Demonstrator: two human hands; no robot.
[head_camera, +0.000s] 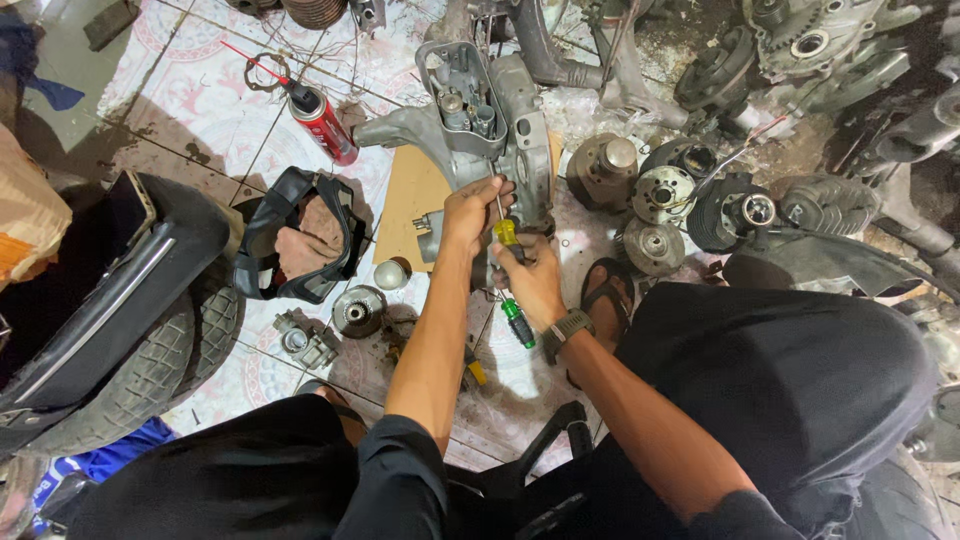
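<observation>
A grey metal engine casing (500, 110) stands on a piece of cardboard (410, 200) on the tiled floor. My left hand (468, 212) grips the casing's lower edge, fingers beside a screwdriver shaft. My right hand (532, 283), with a watch on its wrist, holds the yellow-handled screwdriver (507, 233), whose tip points up into the casing. A green-handled screwdriver (518, 323) lies just under my right wrist, and a yellow-handled tool (475, 370) is partly hidden behind my left forearm.
A red spray can (322, 122) lies to the left of the casing. A black plastic cover (262, 235), a tyre (160, 360), small round metal parts (358, 310) and several cylinders and hubs (660, 195) surround me. My sandalled foot (605, 295) rests at the right.
</observation>
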